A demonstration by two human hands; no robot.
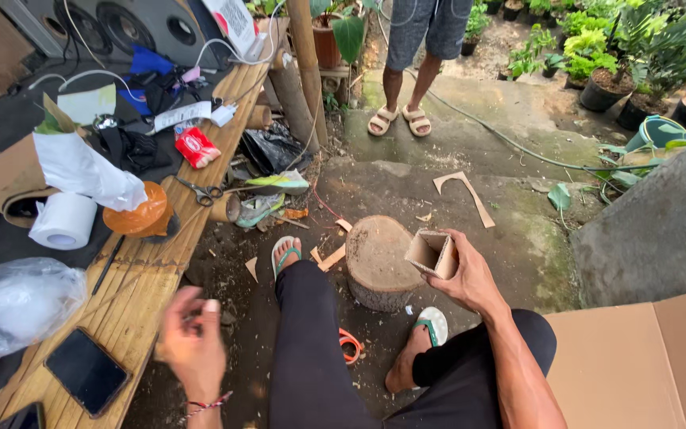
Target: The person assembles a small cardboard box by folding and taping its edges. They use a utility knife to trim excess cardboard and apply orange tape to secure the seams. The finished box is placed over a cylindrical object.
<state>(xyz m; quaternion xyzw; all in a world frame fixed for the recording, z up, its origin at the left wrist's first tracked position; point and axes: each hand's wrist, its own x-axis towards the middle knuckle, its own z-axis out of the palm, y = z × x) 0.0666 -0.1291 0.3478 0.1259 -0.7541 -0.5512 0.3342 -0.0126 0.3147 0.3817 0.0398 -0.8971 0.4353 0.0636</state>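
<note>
Above stump: cardboard tube, square in section, open end facing camera, gripped in right hand, fingers wrapped round its far side. Left hand blurred, near worktop edge, fingers curled; cannot tell whether anything held. On worktop nearest left hand: phone, clear plastic bag; further along, tissue roll, orange lid, scissors. On ground: cardboard scraps beyond stump, flat cardboard sheet at right. Another person's sandalled feet well apart, at top.
</note>
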